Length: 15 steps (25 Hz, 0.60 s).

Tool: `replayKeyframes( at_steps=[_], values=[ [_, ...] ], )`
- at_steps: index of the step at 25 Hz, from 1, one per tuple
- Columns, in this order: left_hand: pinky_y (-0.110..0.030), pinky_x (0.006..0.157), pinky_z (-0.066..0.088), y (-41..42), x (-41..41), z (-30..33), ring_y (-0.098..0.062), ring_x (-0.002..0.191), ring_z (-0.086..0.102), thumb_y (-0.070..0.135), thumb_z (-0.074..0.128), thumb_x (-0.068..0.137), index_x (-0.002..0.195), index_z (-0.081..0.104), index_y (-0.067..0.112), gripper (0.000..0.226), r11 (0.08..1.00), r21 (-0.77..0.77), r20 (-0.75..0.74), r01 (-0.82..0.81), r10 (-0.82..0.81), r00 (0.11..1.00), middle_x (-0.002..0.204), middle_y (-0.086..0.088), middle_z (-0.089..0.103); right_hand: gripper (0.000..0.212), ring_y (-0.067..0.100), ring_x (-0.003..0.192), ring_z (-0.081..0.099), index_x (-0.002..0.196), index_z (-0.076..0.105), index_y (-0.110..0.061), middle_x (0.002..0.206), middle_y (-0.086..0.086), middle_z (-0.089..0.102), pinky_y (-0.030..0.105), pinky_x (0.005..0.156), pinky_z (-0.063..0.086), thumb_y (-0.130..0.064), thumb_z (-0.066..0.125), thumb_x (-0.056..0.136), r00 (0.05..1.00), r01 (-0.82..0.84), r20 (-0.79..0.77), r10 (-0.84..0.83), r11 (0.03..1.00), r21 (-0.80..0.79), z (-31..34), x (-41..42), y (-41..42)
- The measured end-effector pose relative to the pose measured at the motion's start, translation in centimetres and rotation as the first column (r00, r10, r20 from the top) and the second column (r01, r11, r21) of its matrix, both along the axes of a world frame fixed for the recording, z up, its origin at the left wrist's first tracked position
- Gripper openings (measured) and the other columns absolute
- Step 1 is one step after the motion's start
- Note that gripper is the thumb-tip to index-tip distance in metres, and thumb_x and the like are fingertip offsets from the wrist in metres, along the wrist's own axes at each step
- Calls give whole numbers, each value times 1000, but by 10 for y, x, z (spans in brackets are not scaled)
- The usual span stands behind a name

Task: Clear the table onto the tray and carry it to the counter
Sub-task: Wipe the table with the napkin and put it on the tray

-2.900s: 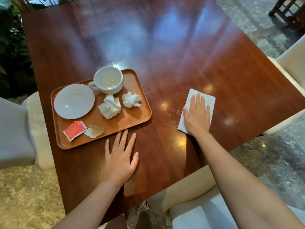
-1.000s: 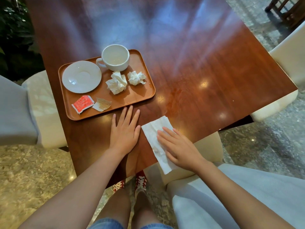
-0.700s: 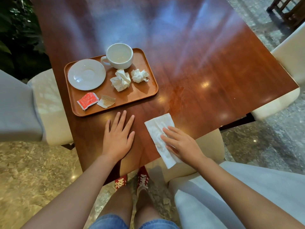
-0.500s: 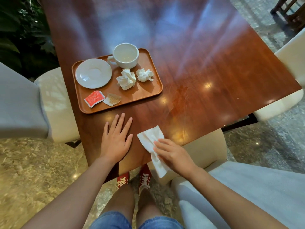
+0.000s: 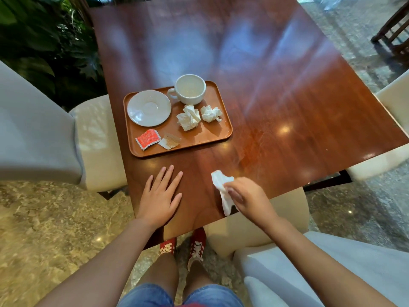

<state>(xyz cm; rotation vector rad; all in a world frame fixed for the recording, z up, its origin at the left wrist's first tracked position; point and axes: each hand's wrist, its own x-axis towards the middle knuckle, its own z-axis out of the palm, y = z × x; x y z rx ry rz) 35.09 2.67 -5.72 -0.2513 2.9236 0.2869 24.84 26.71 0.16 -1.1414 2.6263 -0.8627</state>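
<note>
A brown tray (image 5: 222,134) lies on the dark wooden table (image 5: 276,89). It holds a white saucer (image 5: 149,108), a white cup (image 5: 190,88), two crumpled tissues (image 5: 188,117) (image 5: 210,113), a red sachet (image 5: 147,138) and a torn beige packet (image 5: 169,141). My left hand (image 5: 160,197) rests flat and open on the table just in front of the tray. My right hand (image 5: 247,197) pinches a white napkin (image 5: 221,185) near the table's front edge; the napkin is bunched and hangs partly over the edge.
Pale upholstered chairs stand at the left (image 5: 44,134), at the front right (image 5: 309,273) and at the right edge (image 5: 394,100). Green plants (image 5: 39,41) fill the far left. A dark wooden chair (image 5: 394,29) stands far right on the stone floor.
My right hand has wiped the napkin from the table's right part toward the front edge, then gathered it from flat into a pinched bunch. My left hand stays flat.
</note>
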Motion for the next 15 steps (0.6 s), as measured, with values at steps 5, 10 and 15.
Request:
replayKeyframes(
  at_steps=[5,10,15],
  values=[
    [-46,112,12,-23,-2,-2,-20,142,13,52,27,89,143,22,33,58,993,-49,-31,107,-109,994,154,-1,25,11,32,74,64,87,66,-3,82,13,67,40,59,53,1,63,77,984,139,-99,-149,985,-98,39,-62,-63],
    [-47,110,10,-43,-5,-5,-17,142,9,52,35,88,143,26,32,59,985,-20,-46,170,-171,984,154,-1,24,11,33,79,62,88,66,-3,89,14,64,36,61,49,-5,60,80,951,273,-119,-286,955,-113,37,-112,-111],
    [-49,110,11,-43,-4,-8,-19,141,14,50,41,86,142,30,31,60,985,25,-72,173,-171,983,152,-2,27,9,35,69,61,80,65,-6,78,14,64,36,51,49,-8,63,72,948,106,-297,-109,994,-27,10,-117,-164]
  ],
)
